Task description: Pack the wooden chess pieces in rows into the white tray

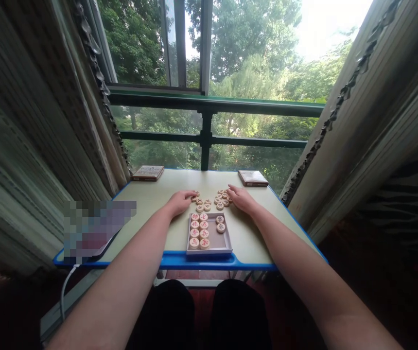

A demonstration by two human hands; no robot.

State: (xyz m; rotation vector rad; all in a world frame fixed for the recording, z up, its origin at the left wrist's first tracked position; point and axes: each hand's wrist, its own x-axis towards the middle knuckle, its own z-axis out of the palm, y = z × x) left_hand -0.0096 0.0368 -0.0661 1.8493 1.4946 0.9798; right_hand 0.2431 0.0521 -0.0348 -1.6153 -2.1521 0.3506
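Beyond the open box, my left hand (180,202) bends its fingers over a round wooden Chinese chess piece (193,199) at the left end of a loose group. Its fingertips press on that piece. My right hand (242,199) has its fingers stretched out and apart, touching the right edge of a cluster of chess pieces (218,200). Some pieces there are partly hidden under the fingers. Between my forearms lies a shallow box (227,243). Two columns of red-marked pieces (204,234) fill its left side, and two dark-marked pieces (220,227) sit at its upper right.
Flat boxes lie at the table's far left (148,173) and far right (253,178) corners. A blurred-out device (97,231) with a white cable (63,294) rests at the left edge. Curtains (340,112) flank the table (267,238), with a green railing (206,129) behind.
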